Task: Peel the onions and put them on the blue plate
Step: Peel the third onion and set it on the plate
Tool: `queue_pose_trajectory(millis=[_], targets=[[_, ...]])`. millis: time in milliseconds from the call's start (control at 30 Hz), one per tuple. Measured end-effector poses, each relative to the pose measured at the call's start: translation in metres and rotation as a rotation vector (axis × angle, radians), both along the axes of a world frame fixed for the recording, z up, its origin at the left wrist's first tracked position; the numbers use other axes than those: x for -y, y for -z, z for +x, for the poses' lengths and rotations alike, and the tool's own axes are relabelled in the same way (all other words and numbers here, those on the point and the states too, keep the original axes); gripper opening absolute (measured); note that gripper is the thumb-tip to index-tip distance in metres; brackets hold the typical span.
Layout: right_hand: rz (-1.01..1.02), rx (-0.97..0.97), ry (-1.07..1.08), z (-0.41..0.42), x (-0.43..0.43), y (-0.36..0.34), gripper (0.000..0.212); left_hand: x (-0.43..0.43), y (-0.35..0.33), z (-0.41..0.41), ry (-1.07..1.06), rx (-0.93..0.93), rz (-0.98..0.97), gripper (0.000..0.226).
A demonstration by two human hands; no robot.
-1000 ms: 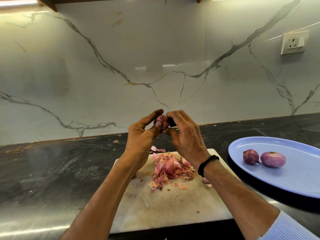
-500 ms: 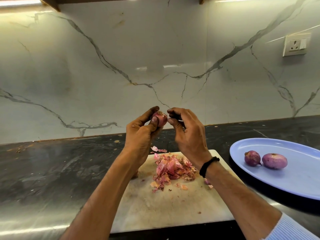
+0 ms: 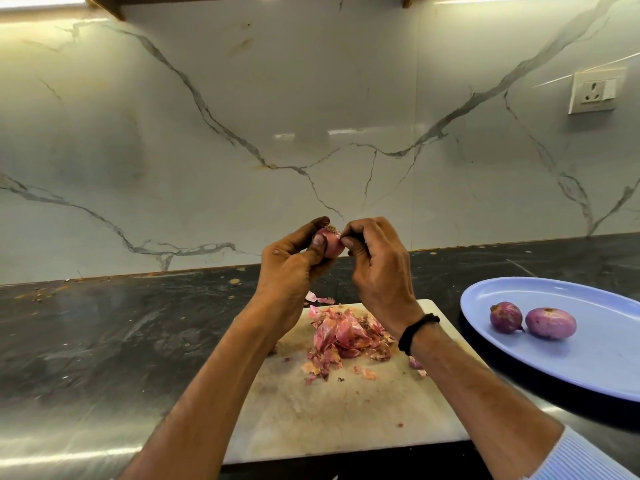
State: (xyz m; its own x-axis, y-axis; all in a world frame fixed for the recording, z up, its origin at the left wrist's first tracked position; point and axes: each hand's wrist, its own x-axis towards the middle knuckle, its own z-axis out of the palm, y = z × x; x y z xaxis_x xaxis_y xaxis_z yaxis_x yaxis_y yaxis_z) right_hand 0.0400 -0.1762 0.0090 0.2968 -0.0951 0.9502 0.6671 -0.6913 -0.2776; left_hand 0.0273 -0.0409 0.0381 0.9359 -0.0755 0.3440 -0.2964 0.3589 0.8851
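My left hand point(image 3: 291, 268) cupped a small, firm, slippery onion point(image 3: 330, 242); my right hand point(image 3: 377, 268) pinched its papery skin beside my thumb.

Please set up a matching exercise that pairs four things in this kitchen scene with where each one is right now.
Things:
1. onion being peeled
2. two peeled onions
3. pile of onion skins
4. wall socket

Places:
A. on the cutting board
B. between the left hand and right hand, above the counter
C. on the marble wall, upper right
D. on the blue plate

Pairs: 1-B, 2-D, 3-A, 4-C
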Motion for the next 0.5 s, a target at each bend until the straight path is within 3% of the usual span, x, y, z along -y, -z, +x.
queue_pose_trajectory(millis=[267,367,500], targets=[[-0.026,-0.049,0.019,0.002,-0.001,0.004,0.016,-0.007,-0.012,-0.002,-0.026,-0.113,-0.204,0.024],[0.007,-0.082,0.012,0.000,0.000,0.004,0.022,-0.008,-0.013,-0.002,-0.041,-0.107,-0.174,0.025],[0.009,-0.115,-0.064,-0.004,-0.001,0.000,0.046,-0.007,-0.011,-0.004,-0.057,-0.081,-0.088,0.025]])
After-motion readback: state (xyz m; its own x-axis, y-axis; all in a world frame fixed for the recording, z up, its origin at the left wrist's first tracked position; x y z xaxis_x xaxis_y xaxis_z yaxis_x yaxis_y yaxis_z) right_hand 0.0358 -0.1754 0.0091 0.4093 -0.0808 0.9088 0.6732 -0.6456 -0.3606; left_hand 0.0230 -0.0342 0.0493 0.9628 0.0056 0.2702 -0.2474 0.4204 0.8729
